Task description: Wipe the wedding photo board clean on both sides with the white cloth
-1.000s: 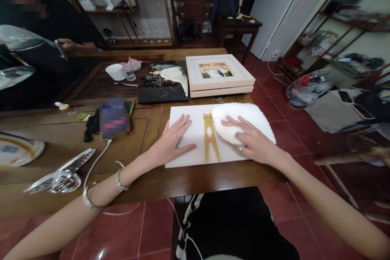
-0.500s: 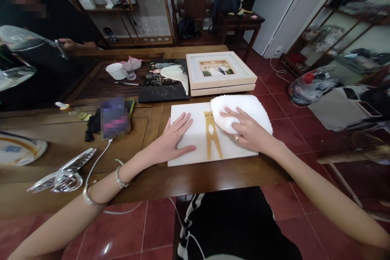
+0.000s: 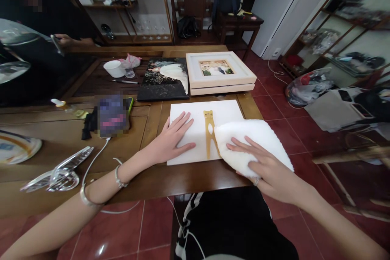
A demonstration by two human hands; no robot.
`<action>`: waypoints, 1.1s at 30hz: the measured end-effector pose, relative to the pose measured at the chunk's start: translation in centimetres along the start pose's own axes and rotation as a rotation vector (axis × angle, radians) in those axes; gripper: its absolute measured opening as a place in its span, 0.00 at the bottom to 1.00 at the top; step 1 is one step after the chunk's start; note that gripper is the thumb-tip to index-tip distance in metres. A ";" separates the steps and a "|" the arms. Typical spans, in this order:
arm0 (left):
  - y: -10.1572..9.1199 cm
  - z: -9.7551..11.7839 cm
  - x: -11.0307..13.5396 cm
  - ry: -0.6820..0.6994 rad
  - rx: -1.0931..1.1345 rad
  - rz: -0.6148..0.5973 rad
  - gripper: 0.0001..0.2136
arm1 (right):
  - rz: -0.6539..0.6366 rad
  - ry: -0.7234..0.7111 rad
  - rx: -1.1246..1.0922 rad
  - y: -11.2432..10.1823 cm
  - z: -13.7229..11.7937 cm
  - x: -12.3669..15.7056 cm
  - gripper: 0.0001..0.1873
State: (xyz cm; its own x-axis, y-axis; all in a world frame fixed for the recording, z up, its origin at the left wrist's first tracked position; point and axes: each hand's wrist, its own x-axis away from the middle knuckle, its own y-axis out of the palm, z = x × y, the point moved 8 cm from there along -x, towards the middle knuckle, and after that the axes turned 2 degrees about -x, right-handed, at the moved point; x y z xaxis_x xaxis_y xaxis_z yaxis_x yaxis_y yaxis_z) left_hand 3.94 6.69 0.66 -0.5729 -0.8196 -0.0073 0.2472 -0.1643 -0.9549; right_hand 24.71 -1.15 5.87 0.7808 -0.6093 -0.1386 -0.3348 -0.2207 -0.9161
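A white board [image 3: 198, 124] lies flat on the wooden table [image 3: 189, 178] before me, with a gold stand piece [image 3: 209, 133] fixed down its middle. My left hand [image 3: 173, 138] rests flat on the board's left half, fingers spread. My right hand [image 3: 263, 164] presses a white fluffy cloth [image 3: 258, 138] onto the board's near right corner, fingers laid over the cloth. The cloth hangs past the table's right edge.
A framed photo [image 3: 217, 71] and a dark print [image 3: 164, 79] lie behind the board. A blurred phone [image 3: 112, 115], a white cable [image 3: 94, 162] and a silver ornament [image 3: 57, 172] sit on the left. Another person [image 3: 36, 20] stands at far left. Red tiled floor [image 3: 274, 101] lies to the right.
My right hand has dragged the cloth from the board's far right toward me to its near right corner. My left hand has stayed put.
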 end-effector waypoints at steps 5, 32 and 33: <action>0.0 -0.1 0.0 -0.004 0.037 -0.014 0.35 | 0.062 0.082 -0.098 -1.1 3.5 -3.5 0.12; 0.3 -1.3 -0.1 -0.035 0.106 0.125 0.27 | -0.082 -0.197 0.067 3.4 -4.7 -3.6 0.05; 0.4 -1.3 -0.1 -0.035 0.107 0.129 0.27 | -0.089 -0.189 0.054 3.3 -4.5 -3.8 0.05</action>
State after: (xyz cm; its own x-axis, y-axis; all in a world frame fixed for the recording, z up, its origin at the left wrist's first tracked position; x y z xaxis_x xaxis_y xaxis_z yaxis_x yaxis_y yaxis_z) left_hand 3.04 7.42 -0.08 -0.5043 -0.8557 -0.1157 0.3998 -0.1126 -0.9096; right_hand 18.26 -2.95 5.03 0.8925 -0.4348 -0.1199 -0.2357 -0.2229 -0.9459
